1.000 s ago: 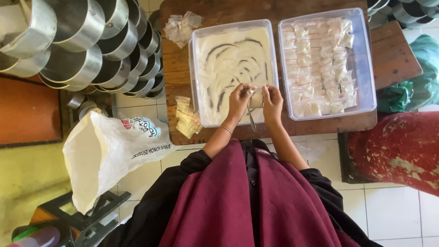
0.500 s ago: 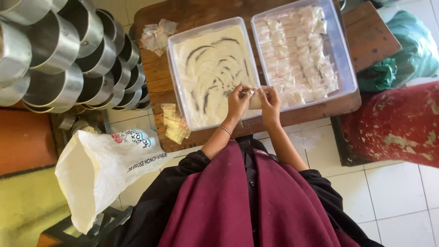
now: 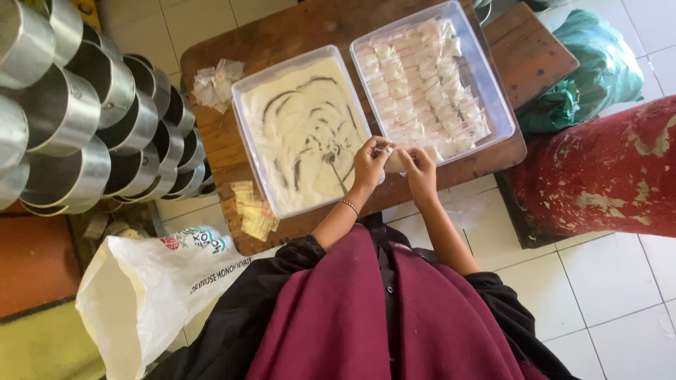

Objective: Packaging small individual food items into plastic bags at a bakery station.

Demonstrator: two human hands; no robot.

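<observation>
Small packet (image 3: 393, 156) pinched btwn both hands, held over gap btwn two trays at worktop (image 3: 211, 148) front edge. Left hand (image 3: 370, 163) fingers pressed on packet's left end; right hand (image 3: 419, 169) fingers pinching right end. Spoon (image 3: 332, 165) lies in powder tray (image 3: 248, 141), just beside left hand. Filled packets fill right tray (image 3: 493, 91). Open white sack (image 3: 141, 288) on floor, left.

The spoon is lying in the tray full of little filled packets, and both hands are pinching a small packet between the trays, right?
Not quite. The head view shows the spoon lying in the tray of white powder, not the packet tray. The rest is right: the left hand and right hand pinch a small packet between the trays.
</observation>
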